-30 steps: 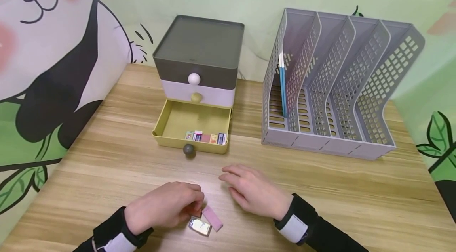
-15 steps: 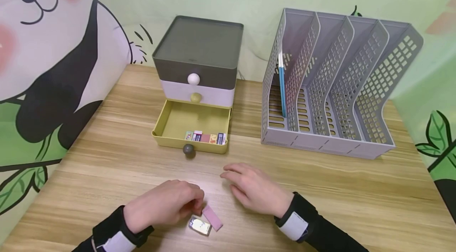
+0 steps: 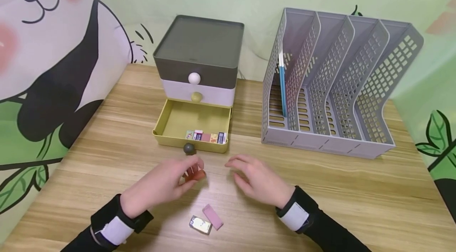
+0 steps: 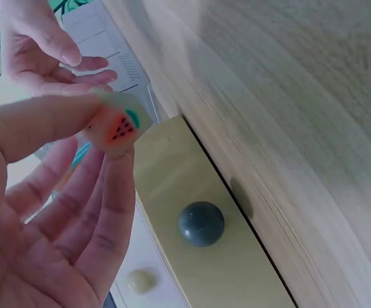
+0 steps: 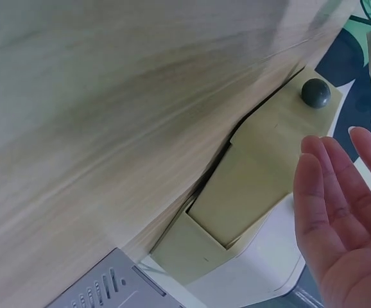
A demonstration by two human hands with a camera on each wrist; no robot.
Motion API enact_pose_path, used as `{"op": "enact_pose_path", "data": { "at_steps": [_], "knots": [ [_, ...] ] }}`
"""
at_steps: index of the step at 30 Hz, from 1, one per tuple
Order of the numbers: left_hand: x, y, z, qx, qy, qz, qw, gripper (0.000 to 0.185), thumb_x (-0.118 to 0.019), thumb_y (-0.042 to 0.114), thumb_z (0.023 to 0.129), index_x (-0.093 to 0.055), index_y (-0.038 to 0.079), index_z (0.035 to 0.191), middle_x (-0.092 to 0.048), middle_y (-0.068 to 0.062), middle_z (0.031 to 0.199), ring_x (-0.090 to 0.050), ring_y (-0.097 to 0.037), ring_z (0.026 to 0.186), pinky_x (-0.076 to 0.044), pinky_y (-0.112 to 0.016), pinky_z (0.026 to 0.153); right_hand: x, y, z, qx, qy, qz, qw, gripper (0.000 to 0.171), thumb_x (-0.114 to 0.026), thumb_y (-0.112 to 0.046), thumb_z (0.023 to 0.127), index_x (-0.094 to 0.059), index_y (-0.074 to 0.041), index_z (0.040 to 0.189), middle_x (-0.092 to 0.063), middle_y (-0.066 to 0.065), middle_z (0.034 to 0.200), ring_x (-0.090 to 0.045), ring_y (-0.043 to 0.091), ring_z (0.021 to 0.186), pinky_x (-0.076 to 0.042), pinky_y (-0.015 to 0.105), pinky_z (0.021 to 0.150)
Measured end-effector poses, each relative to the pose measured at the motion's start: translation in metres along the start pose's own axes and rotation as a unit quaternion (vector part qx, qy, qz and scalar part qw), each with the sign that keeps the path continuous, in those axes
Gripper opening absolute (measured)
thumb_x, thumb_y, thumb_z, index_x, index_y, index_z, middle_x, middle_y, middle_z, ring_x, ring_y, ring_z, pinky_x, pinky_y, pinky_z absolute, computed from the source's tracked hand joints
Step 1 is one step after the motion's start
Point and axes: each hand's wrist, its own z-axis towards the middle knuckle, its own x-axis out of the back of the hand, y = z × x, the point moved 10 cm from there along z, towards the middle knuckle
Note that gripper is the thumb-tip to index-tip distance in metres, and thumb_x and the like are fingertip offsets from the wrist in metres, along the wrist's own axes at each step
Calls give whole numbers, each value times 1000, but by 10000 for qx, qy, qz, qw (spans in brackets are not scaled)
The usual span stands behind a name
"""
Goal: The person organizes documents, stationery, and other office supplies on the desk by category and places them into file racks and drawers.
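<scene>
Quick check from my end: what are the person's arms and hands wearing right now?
Both hands are bare, no gloves: the left hand and the right hand. Each arm has a black long sleeve ending at the wrist, and over each cuff sits a black wrist strap with a white rectangular patch. No cables show.

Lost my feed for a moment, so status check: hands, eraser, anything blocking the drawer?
Left hand pinches watermelon eraser, above table. Right hand open, empty. Yellow drawer open; nothing between.

Five erasers in the drawer (image 3: 206,137), two on the table (image 3: 206,222), one held (image 3: 195,174), three drawer knobs (image 3: 194,79), one file rack (image 3: 338,81)
</scene>
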Motion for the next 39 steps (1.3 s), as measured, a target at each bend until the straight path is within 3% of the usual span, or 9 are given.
{"op": "enact_pose_path", "data": {
  "at_steps": [7, 13, 19, 24, 33, 39],
  "knots": [
    [14, -13, 5, 276, 408, -425, 9979, 38, -74, -2, 82, -58, 9, 114, -66, 2, 88, -64, -9, 77, -54, -23, 67, 3, 3, 3, -48, 113, 26, 9999, 30, -68, -3, 88, -65, -2, 117, -65, 11, 118, -63, 23, 108, -50, 35, 93],
    [24, -25, 8, 490, 672, -611, 9947, 30, -73, -3, 82, -62, 6, 108, -64, 1, 89, -63, -9, 77, -54, -21, 66, 6, 4, 9, -60, 225, 35, 9997, 33, -66, -4, 89, -63, -1, 121, -63, 12, 122, -61, 25, 111, -49, 36, 95],
    [42, -39, 12, 842, 903, -743, 9896, 27, -72, -4, 83, -63, 4, 106, -64, -1, 88, -64, -13, 76, -55, -25, 65, 13, 2, 18, 24, 544, -261, 9982, 48, -68, -1, 86, -55, -1, 133, -51, 20, 138, -52, 31, 124, -42, 42, 102],
    [63, -53, 16, 1160, 1122, -500, 9856, 25, -72, -3, 84, -61, 4, 105, -64, -5, 89, -65, -18, 78, -56, -31, 67, 9, 5, 26, 28, 246, -521, 9983, 51, -67, -3, 87, -51, 3, 136, -47, 24, 140, -49, 35, 127, -39, 43, 105],
    [80, -83, 32, 1470, 1163, -13, 9823, 20, -69, -3, 85, -61, 1, 104, -65, -12, 90, -65, -25, 79, -56, -40, 69, 4, 9, 37, 223, -39, -999, 9947, 41, -64, -4, 89, -58, 7, 127, -57, 22, 130, -54, 32, 123, -39, 40, 105],
    [74, -105, 43, 1805, 686, 303, 9807, 17, -68, -3, 85, -60, 1, 100, -65, -14, 89, -64, -27, 81, -53, -41, 68, 4, 8, 37, 243, -46, -963, 9950, 39, -63, -2, 89, -59, 6, 127, -58, 21, 130, -55, 31, 122, -42, 39, 103]
  ]
}}
